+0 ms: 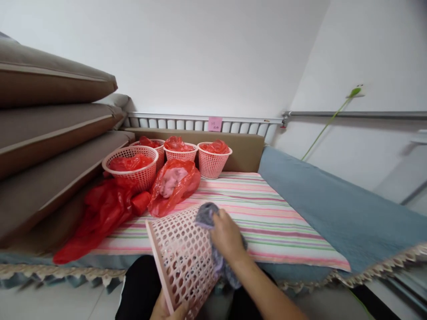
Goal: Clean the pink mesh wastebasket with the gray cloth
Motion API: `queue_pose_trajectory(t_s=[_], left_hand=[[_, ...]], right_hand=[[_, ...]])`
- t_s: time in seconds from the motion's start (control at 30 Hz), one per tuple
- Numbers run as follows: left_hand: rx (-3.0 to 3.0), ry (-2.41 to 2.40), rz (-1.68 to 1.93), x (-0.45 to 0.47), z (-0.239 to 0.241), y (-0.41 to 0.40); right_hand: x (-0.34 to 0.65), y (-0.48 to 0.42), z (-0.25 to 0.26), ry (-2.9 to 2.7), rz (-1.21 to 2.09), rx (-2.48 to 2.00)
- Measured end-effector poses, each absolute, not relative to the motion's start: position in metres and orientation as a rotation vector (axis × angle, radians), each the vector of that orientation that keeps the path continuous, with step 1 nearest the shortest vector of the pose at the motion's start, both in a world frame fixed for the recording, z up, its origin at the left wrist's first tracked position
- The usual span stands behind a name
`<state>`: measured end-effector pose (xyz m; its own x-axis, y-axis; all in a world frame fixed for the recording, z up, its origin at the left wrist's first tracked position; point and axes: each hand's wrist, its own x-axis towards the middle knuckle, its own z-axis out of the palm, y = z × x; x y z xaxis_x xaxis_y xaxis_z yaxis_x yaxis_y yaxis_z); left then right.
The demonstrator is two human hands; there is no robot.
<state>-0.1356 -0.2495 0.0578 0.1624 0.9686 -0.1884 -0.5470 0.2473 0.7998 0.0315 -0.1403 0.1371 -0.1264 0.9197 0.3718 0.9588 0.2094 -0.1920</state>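
The right hand (227,234), forearm (263,284) slanting in from lower right, grips a grey cloth (207,214) against the tilted basket (182,249) (the left hand (171,311) clasps its rim (158,262)).

A sofa (320,191) with a blue cover carries a striped cloth (267,213). An open red bag (188,181) lies on it; around this bag's back and left stand four pink baskets (212,166), and crumpled red plastic (106,211) spreads to its left.
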Motion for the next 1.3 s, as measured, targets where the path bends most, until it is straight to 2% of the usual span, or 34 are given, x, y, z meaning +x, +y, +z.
queue_pose_trajectory(t_s=[0.1,0.2,0.33,0.5,0.67,0.77,0.97,1.1,1.3], left_hand=[[0.627,0.699,1.276,-0.134,0.081,-0.243],[0.571,0.667,1.335,-0.139,0.107,-0.234],[0.599,0.600,1.254,-0.137,0.124,-0.230],[0.639,0.797,1.265,-0.125,0.090,-0.235],[0.677,0.901,1.235,-0.132,0.054,-0.238],[0.621,0.769,1.196,-0.132,0.053,-0.240],[0.662,0.752,1.170,-0.124,0.051,-0.245],[0.701,0.684,1.131,-0.125,0.059,-0.245],[0.670,0.701,1.194,-0.136,0.113,-0.231]], right_hand=[[0.063,-0.129,0.130,-1.983,-0.233,-1.905],[0.069,-0.133,0.121,-2.005,-0.273,-1.865],[0.045,-0.144,0.129,-1.902,-0.094,-1.849],[-0.027,-0.178,0.160,-2.074,0.236,-1.375],[-0.057,-0.199,0.156,-2.169,0.240,-1.216],[-0.027,-0.178,0.146,-2.167,0.081,-1.364],[0.083,-0.115,0.141,-1.788,-0.167,-2.115],[0.107,-0.114,0.134,-1.762,-0.268,-2.162],[0.096,-0.125,0.130,-1.754,-0.263,-2.116]])
